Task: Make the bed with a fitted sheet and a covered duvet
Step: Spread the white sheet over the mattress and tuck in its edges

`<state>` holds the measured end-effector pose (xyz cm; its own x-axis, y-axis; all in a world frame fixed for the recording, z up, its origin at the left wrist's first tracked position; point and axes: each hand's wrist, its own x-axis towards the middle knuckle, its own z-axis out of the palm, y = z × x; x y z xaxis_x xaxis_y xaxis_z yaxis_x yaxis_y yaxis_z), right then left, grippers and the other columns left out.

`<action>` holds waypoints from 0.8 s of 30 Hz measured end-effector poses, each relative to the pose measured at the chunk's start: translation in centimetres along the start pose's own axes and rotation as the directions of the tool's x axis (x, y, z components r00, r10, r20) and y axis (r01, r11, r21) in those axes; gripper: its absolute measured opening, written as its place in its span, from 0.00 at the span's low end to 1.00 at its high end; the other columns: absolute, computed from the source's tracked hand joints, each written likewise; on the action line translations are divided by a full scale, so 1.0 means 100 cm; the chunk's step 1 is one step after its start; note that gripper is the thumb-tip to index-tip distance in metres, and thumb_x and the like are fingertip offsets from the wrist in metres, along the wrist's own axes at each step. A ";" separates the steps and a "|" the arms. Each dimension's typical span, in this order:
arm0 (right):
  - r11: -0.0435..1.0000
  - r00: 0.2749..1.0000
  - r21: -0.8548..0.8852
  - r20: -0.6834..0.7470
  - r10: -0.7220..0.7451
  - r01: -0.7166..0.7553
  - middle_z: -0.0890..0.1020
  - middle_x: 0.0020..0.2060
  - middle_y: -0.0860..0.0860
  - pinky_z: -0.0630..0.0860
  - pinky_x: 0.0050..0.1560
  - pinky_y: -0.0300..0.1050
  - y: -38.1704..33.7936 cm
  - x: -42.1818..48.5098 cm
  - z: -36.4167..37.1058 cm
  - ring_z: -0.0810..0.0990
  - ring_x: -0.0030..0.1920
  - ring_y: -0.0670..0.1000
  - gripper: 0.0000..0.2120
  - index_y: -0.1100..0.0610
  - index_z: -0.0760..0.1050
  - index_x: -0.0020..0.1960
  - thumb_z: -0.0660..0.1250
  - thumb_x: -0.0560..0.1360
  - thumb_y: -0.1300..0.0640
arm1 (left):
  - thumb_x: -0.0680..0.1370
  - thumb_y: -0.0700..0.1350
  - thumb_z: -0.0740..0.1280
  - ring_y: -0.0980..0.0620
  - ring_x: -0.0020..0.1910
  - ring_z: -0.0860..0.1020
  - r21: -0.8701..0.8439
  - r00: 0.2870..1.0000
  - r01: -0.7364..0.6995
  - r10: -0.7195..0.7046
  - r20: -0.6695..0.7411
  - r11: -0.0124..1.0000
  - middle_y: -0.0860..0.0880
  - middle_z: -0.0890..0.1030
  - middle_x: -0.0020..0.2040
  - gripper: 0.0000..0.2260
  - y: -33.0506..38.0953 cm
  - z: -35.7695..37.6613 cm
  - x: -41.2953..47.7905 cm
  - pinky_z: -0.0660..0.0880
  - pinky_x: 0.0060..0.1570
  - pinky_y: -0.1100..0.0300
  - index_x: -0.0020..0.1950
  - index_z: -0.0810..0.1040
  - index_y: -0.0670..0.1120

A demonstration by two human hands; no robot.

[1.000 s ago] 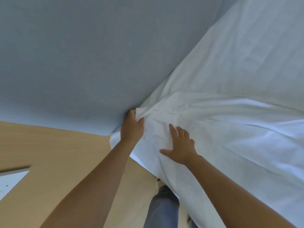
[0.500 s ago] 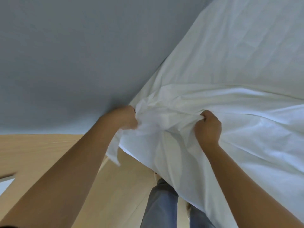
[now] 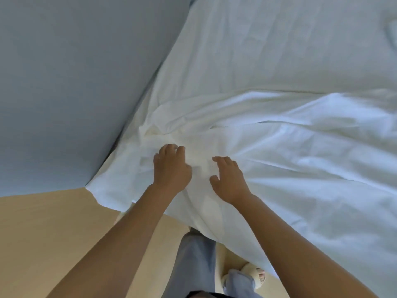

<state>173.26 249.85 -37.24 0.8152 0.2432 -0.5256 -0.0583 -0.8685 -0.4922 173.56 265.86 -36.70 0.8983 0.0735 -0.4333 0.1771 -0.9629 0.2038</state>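
A white sheet [image 3: 279,87] covers the bed and is wrinkled over the near corner, where a loose flap [image 3: 107,194] hangs toward the floor. My left hand [image 3: 170,168] lies palm down on the bunched cloth at that corner, fingers slightly bent and holding nothing. A short way to its right, my right hand [image 3: 228,179] rests flat on the same sheet with its fingers spread. A brighter white layer of cloth [image 3: 322,147] lies across the near right part of the bed.
A grey-blue wall [image 3: 75,82] runs along the bed's left side. Light wooden floor [image 3: 43,233] lies below the corner. My legs in grey trousers [image 3: 197,265] and a sandalled foot [image 3: 255,276] stand close against the bed edge.
Both hands have let go of the bunched sheet they gripped half a second ago. They now lie flat on the corner, and the sheet has settled lower over it.
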 end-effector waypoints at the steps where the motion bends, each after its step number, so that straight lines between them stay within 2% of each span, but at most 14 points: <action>1: 0.999 0.999 0.017 -0.022 0.029 -0.029 0.69 0.66 0.54 0.63 0.65 0.47 0.013 -0.013 -0.007 0.65 0.66 0.56 0.25 0.57 0.62 0.72 0.60 0.75 0.60 | 0.76 0.45 0.61 0.44 0.69 0.63 -0.039 0.999 -0.039 0.040 0.016 0.998 0.45 0.69 0.68 0.20 0.015 0.004 -0.008 0.61 0.66 0.52 0.68 0.68 0.44; 4: 0.993 0.990 0.062 -0.098 0.102 -0.097 0.69 0.67 0.52 0.62 0.65 0.45 0.056 -0.065 -0.031 0.65 0.66 0.54 0.24 0.56 0.63 0.71 0.59 0.76 0.61 | 0.77 0.45 0.61 0.45 0.65 0.66 -0.116 0.991 -0.108 0.117 0.069 0.987 0.46 0.71 0.66 0.19 0.064 0.015 -0.038 0.62 0.63 0.55 0.68 0.69 0.45; 8: 0.983 0.964 0.040 -0.191 0.186 -0.182 0.70 0.67 0.51 0.61 0.66 0.45 0.124 -0.153 -0.063 0.65 0.67 0.53 0.22 0.56 0.64 0.71 0.57 0.78 0.60 | 0.78 0.46 0.60 0.45 0.63 0.70 -0.144 0.955 -0.202 0.227 0.188 0.969 0.45 0.71 0.65 0.19 0.145 0.026 -0.080 0.67 0.60 0.54 0.69 0.67 0.44; 13: 0.951 0.912 0.123 -0.271 0.309 -0.285 0.72 0.66 0.52 0.63 0.64 0.45 0.219 -0.302 -0.072 0.67 0.66 0.53 0.20 0.57 0.66 0.70 0.56 0.79 0.59 | 0.81 0.49 0.58 0.46 0.61 0.72 -0.064 0.812 -0.439 0.426 0.400 0.896 0.46 0.73 0.65 0.19 0.263 0.055 -0.165 0.69 0.56 0.55 0.70 0.66 0.45; 20: 0.782 0.726 0.422 -0.328 0.604 -0.460 0.73 0.64 0.53 0.63 0.63 0.46 0.354 -0.545 -0.056 0.69 0.64 0.54 0.18 0.57 0.68 0.69 0.57 0.79 0.58 | 0.79 0.50 0.59 0.52 0.56 0.73 -0.096 0.643 -0.619 0.573 0.508 0.780 0.52 0.76 0.60 0.15 0.416 0.139 -0.353 0.67 0.52 0.60 0.65 0.70 0.49; 24: 0.720 0.630 0.496 -0.374 0.681 -0.484 0.74 0.64 0.53 0.63 0.61 0.43 0.417 -0.642 -0.061 0.68 0.65 0.53 0.17 0.58 0.70 0.67 0.58 0.79 0.58 | 0.79 0.52 0.60 0.55 0.50 0.74 -0.183 0.576 -0.645 0.629 0.522 0.742 0.56 0.76 0.51 0.14 0.491 0.163 -0.430 0.70 0.50 0.61 0.63 0.72 0.51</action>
<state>121.96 195.35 -19.81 0.6891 -0.5997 -0.4068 -0.7228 -0.5292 -0.4444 137.02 211.18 -22.38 0.4184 -0.6994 -0.5795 -0.3749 -0.7141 0.5912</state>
